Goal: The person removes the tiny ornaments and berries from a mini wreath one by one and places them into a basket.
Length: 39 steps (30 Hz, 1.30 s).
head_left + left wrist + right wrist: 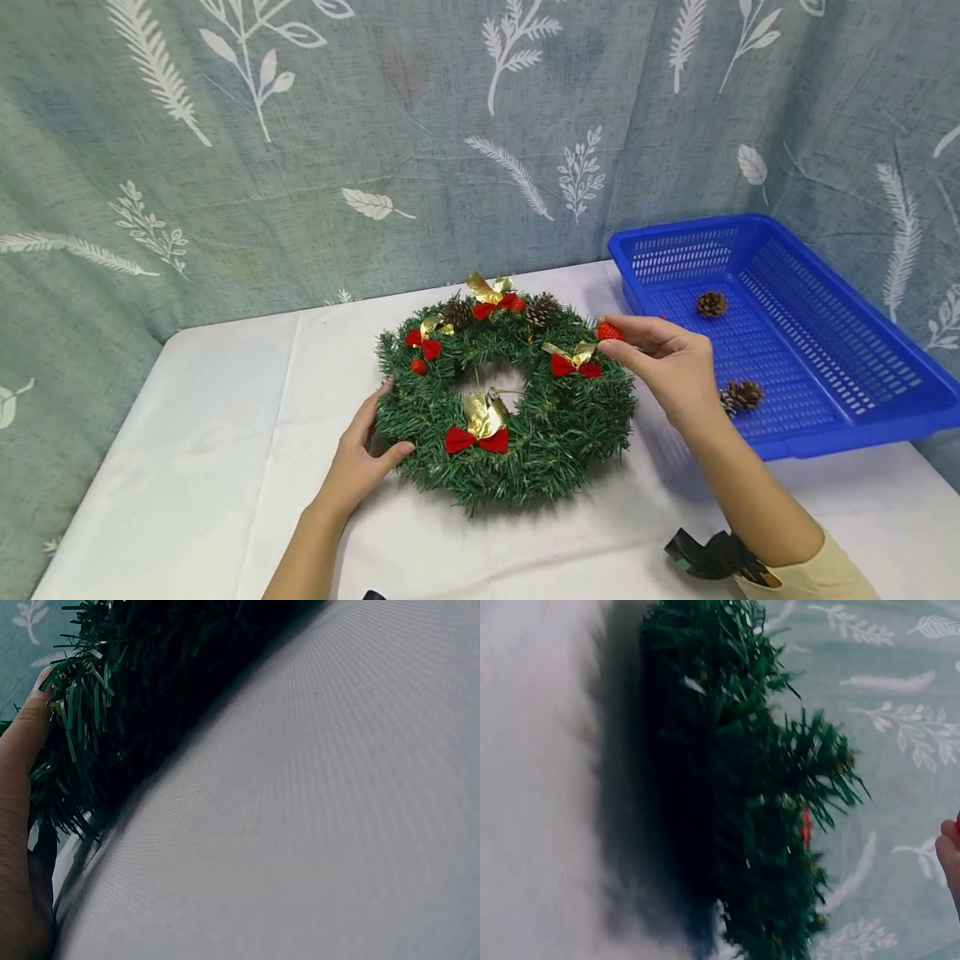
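Observation:
A green wreath (510,467) lies on the white table, trimmed with several red bows with gold ribbon, pinecones and small red berries. My left hand (366,454) holds its left rim, thumb toward the front and fingers along the outer side. In the left wrist view, part of that hand (19,772) is against the green needles. Between the thumb and fingers of my right hand (678,362) I pinch a red berry (609,332), just above the wreath's right side near a red bow (576,367). Only fingertips (949,851) show at the right wrist view's edge.
A blue plastic basket (862,437) stands to the right, holding a few pinecones (711,304). A dark strap-like item (712,557) is by my right forearm. Behind the table (217,417) hangs a leaf-patterned curtain (420,125). A small dark object (373,595) shows at the bottom edge.

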Each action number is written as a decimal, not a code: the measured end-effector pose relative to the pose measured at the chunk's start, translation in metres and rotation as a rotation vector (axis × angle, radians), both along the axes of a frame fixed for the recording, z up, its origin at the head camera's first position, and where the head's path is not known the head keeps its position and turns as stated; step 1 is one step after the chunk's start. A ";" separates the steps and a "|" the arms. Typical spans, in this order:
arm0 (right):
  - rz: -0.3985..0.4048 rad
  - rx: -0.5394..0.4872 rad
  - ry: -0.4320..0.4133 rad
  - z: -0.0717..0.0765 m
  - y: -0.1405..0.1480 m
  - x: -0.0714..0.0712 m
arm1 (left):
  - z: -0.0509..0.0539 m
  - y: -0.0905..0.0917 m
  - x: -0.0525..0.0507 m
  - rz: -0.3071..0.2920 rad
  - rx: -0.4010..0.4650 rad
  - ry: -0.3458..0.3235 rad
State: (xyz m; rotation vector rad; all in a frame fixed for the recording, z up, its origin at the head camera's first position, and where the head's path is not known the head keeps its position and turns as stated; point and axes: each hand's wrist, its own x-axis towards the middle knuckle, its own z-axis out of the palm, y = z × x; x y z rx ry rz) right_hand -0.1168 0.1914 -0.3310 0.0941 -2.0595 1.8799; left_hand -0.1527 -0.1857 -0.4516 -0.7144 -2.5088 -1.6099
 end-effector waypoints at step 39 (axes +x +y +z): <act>-0.038 0.321 -0.301 -0.005 0.116 0.015 | 0.000 0.001 0.000 0.038 -0.031 -0.005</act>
